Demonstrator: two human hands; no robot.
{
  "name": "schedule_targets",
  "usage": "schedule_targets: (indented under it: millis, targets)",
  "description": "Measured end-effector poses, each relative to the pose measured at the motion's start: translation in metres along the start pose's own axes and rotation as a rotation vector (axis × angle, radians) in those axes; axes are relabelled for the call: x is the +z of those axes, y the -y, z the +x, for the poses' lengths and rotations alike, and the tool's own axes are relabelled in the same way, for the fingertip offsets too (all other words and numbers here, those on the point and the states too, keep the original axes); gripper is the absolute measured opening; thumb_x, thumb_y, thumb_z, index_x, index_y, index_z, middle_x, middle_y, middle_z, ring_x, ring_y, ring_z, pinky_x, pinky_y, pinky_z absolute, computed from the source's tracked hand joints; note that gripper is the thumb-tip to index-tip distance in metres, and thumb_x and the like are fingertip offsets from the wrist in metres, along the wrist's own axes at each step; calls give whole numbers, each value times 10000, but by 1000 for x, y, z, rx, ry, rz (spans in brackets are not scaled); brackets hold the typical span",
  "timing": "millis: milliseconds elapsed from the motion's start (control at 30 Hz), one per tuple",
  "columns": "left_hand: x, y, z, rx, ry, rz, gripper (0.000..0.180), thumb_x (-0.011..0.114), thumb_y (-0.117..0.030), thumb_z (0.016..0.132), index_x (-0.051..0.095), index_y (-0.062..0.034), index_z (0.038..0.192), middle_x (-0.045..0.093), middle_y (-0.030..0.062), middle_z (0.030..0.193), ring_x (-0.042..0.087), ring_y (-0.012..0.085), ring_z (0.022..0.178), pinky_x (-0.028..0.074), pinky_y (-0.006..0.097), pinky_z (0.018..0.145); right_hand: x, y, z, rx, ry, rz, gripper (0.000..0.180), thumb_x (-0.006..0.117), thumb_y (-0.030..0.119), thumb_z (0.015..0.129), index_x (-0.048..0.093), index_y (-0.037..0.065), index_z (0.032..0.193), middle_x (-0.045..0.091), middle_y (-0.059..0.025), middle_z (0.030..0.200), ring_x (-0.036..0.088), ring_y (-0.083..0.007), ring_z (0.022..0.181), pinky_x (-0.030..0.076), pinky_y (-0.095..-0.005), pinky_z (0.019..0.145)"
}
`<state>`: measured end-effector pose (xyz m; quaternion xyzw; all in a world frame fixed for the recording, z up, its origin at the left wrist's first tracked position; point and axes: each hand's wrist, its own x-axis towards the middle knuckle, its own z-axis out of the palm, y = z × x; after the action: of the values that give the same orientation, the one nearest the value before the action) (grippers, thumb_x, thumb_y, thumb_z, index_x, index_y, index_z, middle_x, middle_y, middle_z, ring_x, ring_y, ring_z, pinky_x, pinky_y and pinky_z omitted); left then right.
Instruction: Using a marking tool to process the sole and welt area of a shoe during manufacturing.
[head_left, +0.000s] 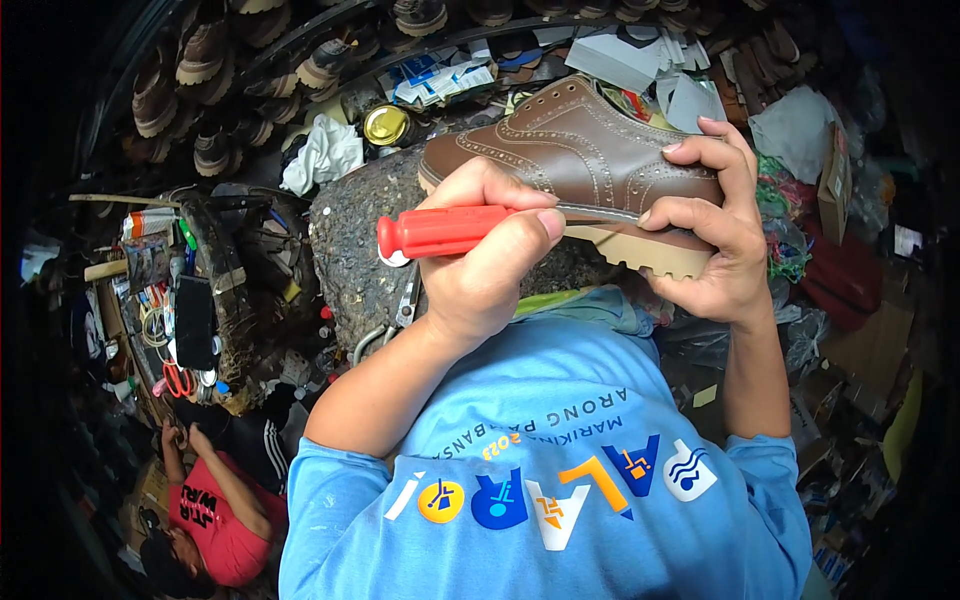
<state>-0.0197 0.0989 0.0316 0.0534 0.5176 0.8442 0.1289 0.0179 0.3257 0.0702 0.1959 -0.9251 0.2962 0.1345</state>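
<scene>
A brown leather brogue shoe (575, 150) with a tan lugged sole lies on its side in front of me, resting against a rough grey stone block (355, 235). My right hand (715, 225) grips the shoe's toe end, thumb on the sole edge. My left hand (485, 255) is closed around a tool with a red plastic handle (435, 230), whose working end is hidden where it meets the seam between upper and sole.
Rows of shoe soles (200, 70) line the shelves at the back left. A gold tin lid (385, 125), white rag (325, 155) and paper scraps lie behind the block. A cluttered tool bench (185, 310) stands left. Another person in a red shirt (215, 525) sits lower left.
</scene>
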Motion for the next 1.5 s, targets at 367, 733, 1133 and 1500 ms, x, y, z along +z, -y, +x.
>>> schedule_targets:
  millis: [367, 733, 1133, 1500]
  targets:
    - [9, -3, 1, -69, -10, 118, 91, 610, -30, 726, 536, -1, 772, 546, 62, 693, 449, 93, 575, 356, 229, 508, 1, -2, -1, 1, -12, 21, 348, 719, 145, 445, 698, 135, 792, 540, -107, 1146, 426, -371, 1156, 310, -514, 1047]
    - [3, 0, 0, -68, 15, 105, 100, 694, -82, 735, 633, -4, 743, 612, 35, 742, 521, 77, 671, 416, 234, 622, 1, 0, -2, 2, -18, 31, 356, 723, 121, 440, 697, 137, 794, 545, -108, 1146, 424, -365, 1160, 301, -513, 1055]
    - [0, 5, 3, -26, 23, 129, 101, 692, -83, 735, 635, 0, 749, 617, 42, 737, 527, 82, 653, 419, 237, 605, 2, -2, -3, -1, -29, 36, 356, 722, 120, 441, 702, 129, 796, 545, -112, 1151, 427, -364, 1159, 308, -510, 1050]
    - [-1, 12, 10, -14, 37, -234, 70, 542, -68, 794, 550, -12, 835, 411, 35, 553, 329, 100, 470, 341, 277, 474, 2, -10, -8, 12, 11, 3, 403, 716, 179, 435, 723, 158, 838, 512, -91, 1178, 416, -376, 1182, 298, -501, 1051]
